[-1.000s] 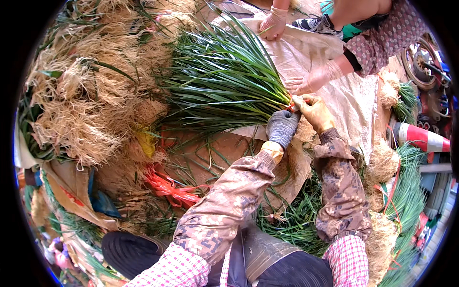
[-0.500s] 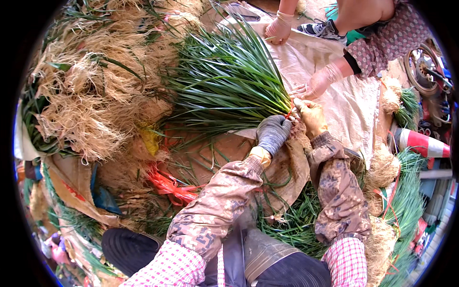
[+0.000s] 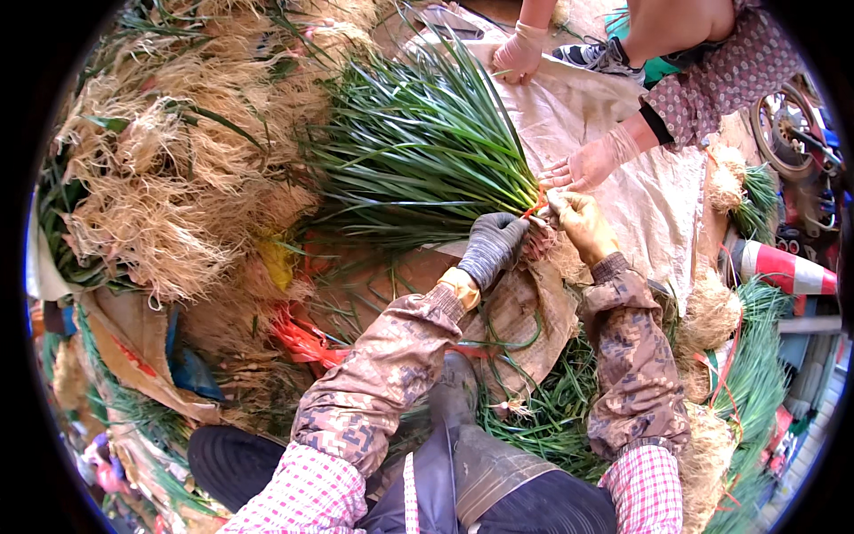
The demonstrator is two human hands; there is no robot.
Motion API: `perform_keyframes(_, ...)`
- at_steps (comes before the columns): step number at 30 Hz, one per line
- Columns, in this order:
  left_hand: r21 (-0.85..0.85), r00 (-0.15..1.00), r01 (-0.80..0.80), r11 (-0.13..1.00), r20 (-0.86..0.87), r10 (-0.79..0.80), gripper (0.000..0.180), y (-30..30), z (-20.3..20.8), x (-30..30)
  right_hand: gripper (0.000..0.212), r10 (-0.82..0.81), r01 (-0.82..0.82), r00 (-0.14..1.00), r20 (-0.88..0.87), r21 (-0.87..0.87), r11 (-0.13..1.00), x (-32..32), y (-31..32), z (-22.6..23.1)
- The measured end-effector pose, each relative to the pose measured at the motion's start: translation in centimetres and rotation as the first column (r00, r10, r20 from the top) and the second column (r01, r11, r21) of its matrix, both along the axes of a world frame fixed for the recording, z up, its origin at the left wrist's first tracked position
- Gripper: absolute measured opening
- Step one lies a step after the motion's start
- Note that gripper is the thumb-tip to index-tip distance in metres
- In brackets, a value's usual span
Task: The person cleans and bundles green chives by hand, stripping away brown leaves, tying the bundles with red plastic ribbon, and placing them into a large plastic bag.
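Just now, the left hand (image 3: 495,246) has eased leftward from the green bundle's (image 3: 427,156) root end, grip closed apparently on the red tie (image 3: 535,209), seemingly tightening it; the right hand (image 3: 583,222) pinches there. The bundle partly overlies pale sheeting (image 3: 627,200).

Camouflage sleeves (image 3: 377,369) over pink-checked shirt (image 3: 301,491)

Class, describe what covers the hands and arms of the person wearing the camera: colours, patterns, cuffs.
The left hand wears a mottled grey knitted glove with a yellow-tan cuff below it. The right hand wears a yellow-tan glove. Above both come brown camouflage oversleeves with gathered ends, then pink-and-white checked sleeves.
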State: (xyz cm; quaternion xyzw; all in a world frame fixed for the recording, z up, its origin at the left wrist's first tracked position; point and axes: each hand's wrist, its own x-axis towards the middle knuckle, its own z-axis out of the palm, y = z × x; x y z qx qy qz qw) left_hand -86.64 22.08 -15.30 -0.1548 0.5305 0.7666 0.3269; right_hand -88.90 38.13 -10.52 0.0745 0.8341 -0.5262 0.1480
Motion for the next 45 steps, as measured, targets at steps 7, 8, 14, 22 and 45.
perform_keyframes(7,0.292,0.764,-0.556,0.778,0.549,0.34,0.013,1.7,2.7,3.0,0.026,-0.019,0.015,0.99,0.142,0.028,1.0,1.1,0.5,1.0)
perform_keyframes(8,0.275,0.696,-0.643,0.715,0.599,0.397,0.012,2.1,4.4,3.9,0.026,-0.009,0.003,0.991,0.136,0.043,0.999,1.2,0.4,1.4)
perform_keyframes(14,0.441,0.78,-0.568,0.695,0.559,0.282,0.016,5.2,4.4,2.9,0.025,-0.035,-0.001,0.986,0.16,0.218,0.976,1.9,-0.2,1.4)
perform_keyframes(22,0.896,0.901,-0.433,0.099,0.428,0.071,0.013,6.3,-1.9,1.1,0.023,0.171,-0.113,0.973,-0.155,0.324,0.939,3.2,-1.7,1.9)
perform_keyframes(45,0.453,0.911,-0.27,0.85,0.405,0.074,0.02,4.1,0.9,0.0,0.027,-0.515,0.609,0.791,0.33,-0.346,0.714,3.4,-6.3,2.8)
